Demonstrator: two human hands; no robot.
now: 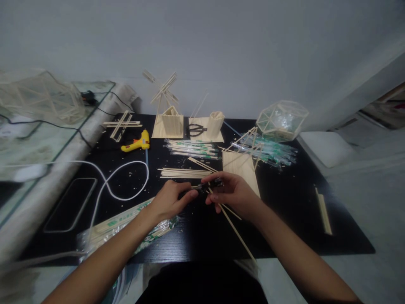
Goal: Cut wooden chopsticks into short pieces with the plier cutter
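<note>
My left hand (177,196) is closed around a small dark tool (207,185) over the middle of the table; its exact kind is hard to make out. My right hand (232,194) pinches a thin wooden stick (237,234), which slants down past the table's front edge. The fingers of that hand are at the tool's far end, where stick and tool meet. Just beyond the hands lies a row of loose wooden sticks (183,173). A wooden board (236,164) with a stick frame (249,141) is behind my right hand.
A yellow glue gun (137,142), crossed sticks (122,124), a stick windmill (164,90), black-handled scissors (196,130) and a wooden cylinder (215,124) stand farther back. Stick packs (191,148), a phone (71,204), a white cable (126,198) and a geometric frame (281,120) lie around.
</note>
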